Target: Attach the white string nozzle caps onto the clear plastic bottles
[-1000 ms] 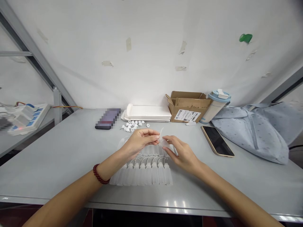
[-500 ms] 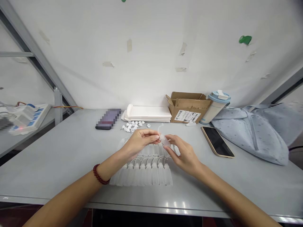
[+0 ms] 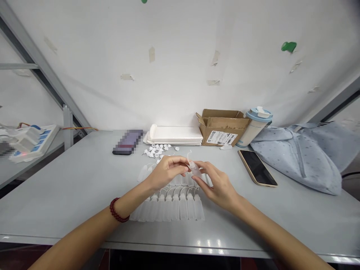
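Note:
A small translucent squeeze bottle [image 3: 196, 171] with a thin strap curling up from its neck is tilted between my hands above the table. My right hand [image 3: 218, 183] grips its body between thumb and fingers. At the neck, the curled fingers of my left hand [image 3: 168, 171] are closed, their tips against the cap; the exact contact is partly hidden. Below lies a front row of similar bottles [image 3: 168, 208], side by side with straps at their tops. Behind it, a second row of bottles [image 3: 180, 180] is partly covered by my hands.
Small white caps [image 3: 155, 150] lie loose behind my left hand. Farther back are a stack of white trays [image 3: 177, 135], an open cardboard box [image 3: 223, 129] and a tumbler [image 3: 254, 127]. A phone [image 3: 257, 168] and a grey-blue cloth bag [image 3: 298, 161] lie right; a pixelated dark object [image 3: 128, 142] lies left.
The held bottle has turned slightly more upright and shows more clearly. My left fingertips have shifted a little at its neck, while my right hand keeps its grip.

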Tool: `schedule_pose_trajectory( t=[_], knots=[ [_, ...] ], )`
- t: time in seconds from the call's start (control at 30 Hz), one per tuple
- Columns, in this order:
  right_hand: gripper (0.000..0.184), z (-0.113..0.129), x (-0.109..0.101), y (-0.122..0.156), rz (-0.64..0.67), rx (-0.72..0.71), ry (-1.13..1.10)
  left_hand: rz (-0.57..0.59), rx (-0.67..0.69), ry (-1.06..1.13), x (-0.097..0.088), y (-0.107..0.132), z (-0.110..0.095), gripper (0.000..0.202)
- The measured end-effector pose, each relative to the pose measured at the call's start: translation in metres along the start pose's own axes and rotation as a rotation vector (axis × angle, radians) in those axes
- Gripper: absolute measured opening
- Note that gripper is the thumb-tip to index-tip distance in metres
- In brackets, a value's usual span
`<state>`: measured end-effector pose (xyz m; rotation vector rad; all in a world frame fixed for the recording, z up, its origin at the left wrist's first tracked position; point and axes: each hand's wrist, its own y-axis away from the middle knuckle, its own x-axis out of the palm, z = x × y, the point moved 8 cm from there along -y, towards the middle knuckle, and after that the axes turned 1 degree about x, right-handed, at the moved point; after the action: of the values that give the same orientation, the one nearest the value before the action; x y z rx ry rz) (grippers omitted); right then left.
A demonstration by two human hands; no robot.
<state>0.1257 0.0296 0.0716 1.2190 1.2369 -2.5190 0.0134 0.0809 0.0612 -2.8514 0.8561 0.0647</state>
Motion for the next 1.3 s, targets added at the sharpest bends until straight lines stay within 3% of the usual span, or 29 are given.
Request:
schedule_pose_trajectory(
  t=[0.23, 0.5, 0.6, 0.67, 0.73, 0.83, 0.9, 1.07, 1.2, 1.3],
  knots=[
    [0.032, 0.002, -0.001, 0.001, -0.026, 0.000, 0.003, -0.118, 0.062, -0.159, -0.002, 0.004, -0.005, 0.018],
    [0.027, 0.001, -0.006, -0.001, -0.030, 0.125, -0.157, 0.035, 0.061, -0.107, 0.009, 0.002, -0.005, 0.018],
    [0.024, -0.003, -0.007, -0.001, -0.036, 0.195, -0.204, -0.034, 0.072, -0.213, 0.007, 0.004, -0.004, 0.021],
    [0.021, -0.010, -0.007, -0.001, -0.029, 0.291, -0.235, -0.148, 0.151, -0.371, 0.001, 0.007, -0.009, 0.025],
    [0.021, -0.017, -0.006, 0.001, -0.025, 0.389, -0.273, -0.218, 0.325, -0.558, 0.002, 0.014, -0.023, 0.030],
    [0.022, -0.022, -0.006, 0.002, -0.025, 0.488, -0.360, -0.121, 0.616, -0.788, 0.021, 0.026, -0.041, 0.035],
    [0.023, -0.023, -0.006, 0.004, -0.020, 0.539, -0.423, -0.019, 0.700, -0.900, 0.033, 0.030, -0.044, 0.040],
    [0.022, -0.021, -0.001, 0.006, 0.014, 0.630, -0.514, 0.025, 0.675, -1.026, 0.042, 0.030, -0.039, 0.044],
    [0.023, -0.021, -0.003, 0.005, 0.041, 0.674, -0.494, -0.022, 0.620, -0.930, 0.041, 0.030, -0.037, 0.041],
    [0.020, -0.022, -0.008, 0.003, 0.135, 0.669, -0.427, 0.014, 0.534, -0.810, 0.042, 0.028, -0.031, 0.046]
  ],
)
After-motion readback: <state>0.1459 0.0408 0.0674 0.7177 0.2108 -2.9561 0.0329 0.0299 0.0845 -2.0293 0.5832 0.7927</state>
